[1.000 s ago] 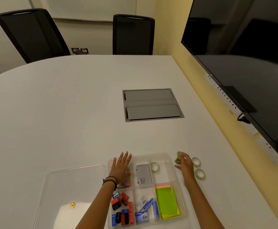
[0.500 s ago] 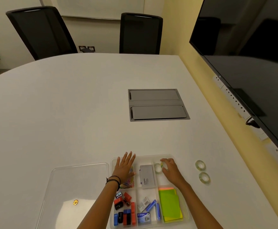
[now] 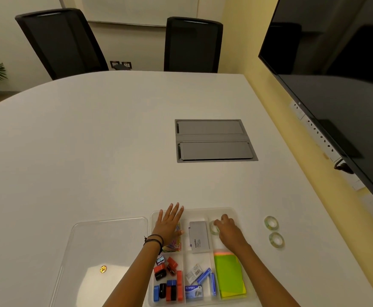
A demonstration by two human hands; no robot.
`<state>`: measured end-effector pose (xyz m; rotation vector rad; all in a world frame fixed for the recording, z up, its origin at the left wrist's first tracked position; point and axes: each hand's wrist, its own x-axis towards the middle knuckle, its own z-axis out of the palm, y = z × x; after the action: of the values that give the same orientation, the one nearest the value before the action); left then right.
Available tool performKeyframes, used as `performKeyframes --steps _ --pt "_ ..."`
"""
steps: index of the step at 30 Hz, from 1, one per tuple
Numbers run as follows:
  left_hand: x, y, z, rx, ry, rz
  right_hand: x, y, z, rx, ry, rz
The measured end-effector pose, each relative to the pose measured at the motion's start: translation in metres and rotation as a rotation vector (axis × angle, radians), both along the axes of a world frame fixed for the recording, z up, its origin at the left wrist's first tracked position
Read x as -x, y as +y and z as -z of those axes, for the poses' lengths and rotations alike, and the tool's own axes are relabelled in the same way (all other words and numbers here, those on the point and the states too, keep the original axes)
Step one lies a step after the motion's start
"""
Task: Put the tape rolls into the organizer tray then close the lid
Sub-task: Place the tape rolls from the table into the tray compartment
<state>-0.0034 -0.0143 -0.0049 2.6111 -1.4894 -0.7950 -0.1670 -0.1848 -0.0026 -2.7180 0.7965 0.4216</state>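
Soft, even indoor light, with a bright glare patch on the clear lid (image 3: 105, 251) and wide-angle bending toward the edges.

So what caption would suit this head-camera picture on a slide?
Right hand sets a tape roll in the tray; left hand steadies it; two rolls wait outside.

Both forearms are bare, no sleeves showing; the left hand (image 3: 169, 227) has thin dark bands (image 3: 154, 241) at its wrist; the right hand (image 3: 230, 233) wears nothing.
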Motion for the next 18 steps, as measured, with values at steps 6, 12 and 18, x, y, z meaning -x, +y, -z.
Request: performKeyframes --steps 6,12,18 --pt "-0.001 0.001 0.001 -0.001 0.001 -0.003 0.006 -0.001 -0.001 0.036 -0.077 0.030" --pt "-0.001 0.000 0.003 0.000 -0.001 0.001 0.027 -0.019 -0.027 -0.183 -0.517 0.183" --pt "0.000 0.000 0.003 -0.001 -0.003 0.003 0.068 -0.047 -0.024 -0.098 -0.640 0.400"
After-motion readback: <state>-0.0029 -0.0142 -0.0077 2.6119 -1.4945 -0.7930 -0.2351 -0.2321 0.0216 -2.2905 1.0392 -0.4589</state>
